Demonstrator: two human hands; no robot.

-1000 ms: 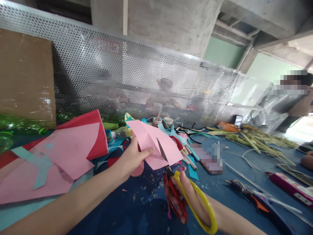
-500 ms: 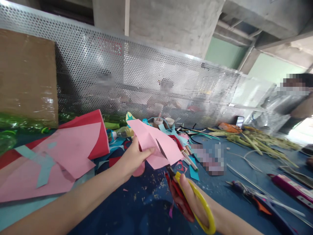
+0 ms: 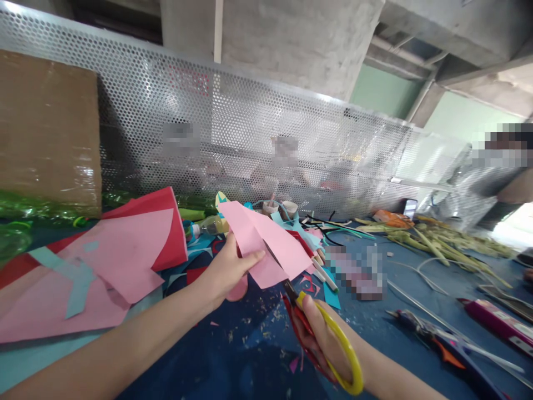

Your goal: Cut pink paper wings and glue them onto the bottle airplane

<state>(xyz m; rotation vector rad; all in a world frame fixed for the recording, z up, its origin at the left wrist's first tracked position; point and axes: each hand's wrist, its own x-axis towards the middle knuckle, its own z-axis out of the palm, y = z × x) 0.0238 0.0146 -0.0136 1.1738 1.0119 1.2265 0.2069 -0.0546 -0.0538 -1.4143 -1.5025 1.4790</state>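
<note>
A sheet of pink paper is held above the table by my left hand, thumb on top and the other fingers mostly hidden beneath. The sheet has a long slit running up from its near edge. My right hand grips scissors with one yellow and one red handle. Their dark blades lie in the slit, partly covered by the paper. Below the hands, small paper scraps are strewn on the blue table.
Pink sheets and red paper lie at left, near cardboard and green bottles. At right are a glue gun, a purple box and dry husks. A perforated metal panel stands behind; a person is at far right.
The scissor blades have come closer together in the paper, and the slit reaches a little farther. My left hand keeps its hold, nearly unmoved.
</note>
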